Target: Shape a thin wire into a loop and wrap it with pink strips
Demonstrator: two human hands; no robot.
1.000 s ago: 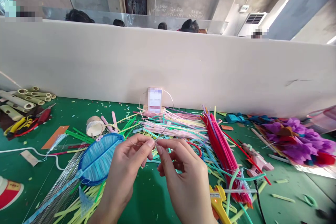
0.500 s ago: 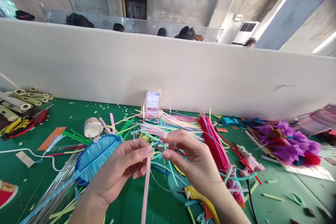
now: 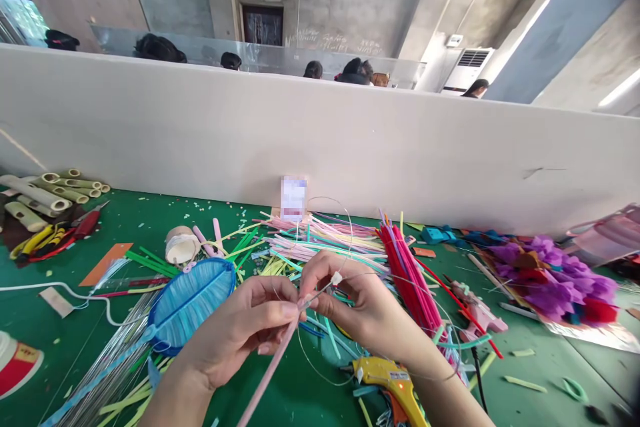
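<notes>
Between the thumb and fingers of my left hand (image 3: 260,320) is the upper end of a slim pink stem (image 3: 267,380), which slants down to the lower left. My right hand (image 3: 355,300) meets it at the fingertips, pinching a thin wire (image 3: 320,293) at the stem's tip. A small white piece (image 3: 337,278) shows at the wire's other end, by the right fingers. Fine wire loops hang around both hands. Left of my hands lies a blue leaf-shaped fan (image 3: 193,303). A yellow glue gun (image 3: 385,377) rests below my right wrist.
Pastel stems (image 3: 330,240) lie behind my hands, beside a red bundle (image 3: 410,273). Purple flowers (image 3: 555,280) and a pink glue gun (image 3: 475,313) are right. Bamboo pieces (image 3: 40,193), pliers (image 3: 45,240) and a tape roll (image 3: 181,245) sit left. A white partition (image 3: 200,127) stands behind.
My right hand has closed in on the left fingertips. The pink stem has tilted, its lower end swinging left. The white piece and wire now show more clearly by the right fingers.
</notes>
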